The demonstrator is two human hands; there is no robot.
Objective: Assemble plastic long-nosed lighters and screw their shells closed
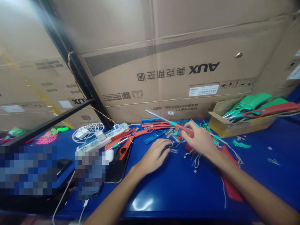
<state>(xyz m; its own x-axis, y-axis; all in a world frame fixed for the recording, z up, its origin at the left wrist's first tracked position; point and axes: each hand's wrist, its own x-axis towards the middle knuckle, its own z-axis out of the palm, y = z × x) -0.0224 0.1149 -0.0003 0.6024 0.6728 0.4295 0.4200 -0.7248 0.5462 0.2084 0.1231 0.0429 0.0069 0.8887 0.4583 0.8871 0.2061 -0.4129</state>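
My right hand (199, 137) is closed round the orange handle of a long-nosed lighter (186, 131). Its metal tube points up and to the left, with a green collar at the base. Low over the blue table, my left hand (156, 156) has its fingers loosely bent and its thumb apart from them. Just beyond those fingertips lies a small clear-blue part (174, 151); whether they touch it I cannot make out. Thin white wires with small ends (195, 165) lie below my right hand. Blue handle shells (154, 136) and orange handle shells (145, 132) are scattered behind my hands.
A cardboard box (248, 128) full of green and red handles stands at the right back. To the left lie a power strip (93, 145) with cables and a dark phone (117, 170). A large cardboard sheet (164, 25) stands behind the table (164, 193).
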